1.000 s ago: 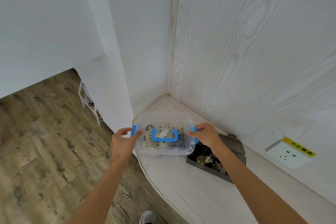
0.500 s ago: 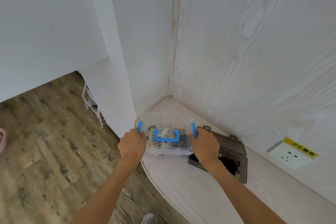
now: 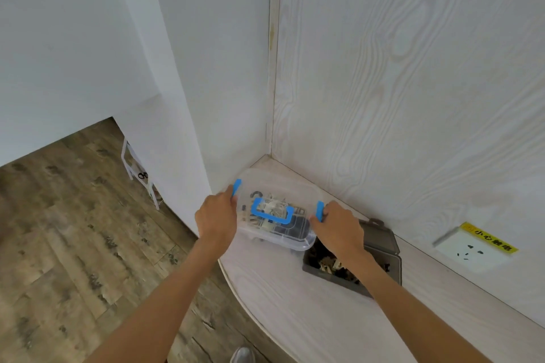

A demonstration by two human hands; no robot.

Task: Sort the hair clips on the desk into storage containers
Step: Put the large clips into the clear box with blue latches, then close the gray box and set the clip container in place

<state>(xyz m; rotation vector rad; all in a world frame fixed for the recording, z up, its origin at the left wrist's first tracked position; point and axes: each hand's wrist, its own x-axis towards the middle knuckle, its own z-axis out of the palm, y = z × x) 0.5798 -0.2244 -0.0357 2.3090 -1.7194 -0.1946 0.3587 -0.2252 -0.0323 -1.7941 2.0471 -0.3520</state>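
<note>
A clear plastic box [image 3: 283, 194] with a lid, blue side latches and a blue handle sits near the corner of the pale wooden desk [image 3: 295, 298]. Several hair clips show through its lid. My left hand [image 3: 216, 216] grips its left end at the blue latch. My right hand [image 3: 339, 227] presses on the right end at the other latch. Just right of it lies an open grey box [image 3: 380, 242] holding dark and pale hair clips, partly hidden by my right forearm.
Walls close the desk's corner behind the boxes. A wall socket [image 3: 469, 250] with a yellow label sits low at the right. The desk's curved front edge drops to a wooden floor on the left, where a white rack [image 3: 138, 177] stands. A shoe tip [image 3: 241, 358] shows below.
Both hands have closed in onto the clear box's two ends, from fingertips on the blue latches to full grips. The box has shifted slightly toward the corner.
</note>
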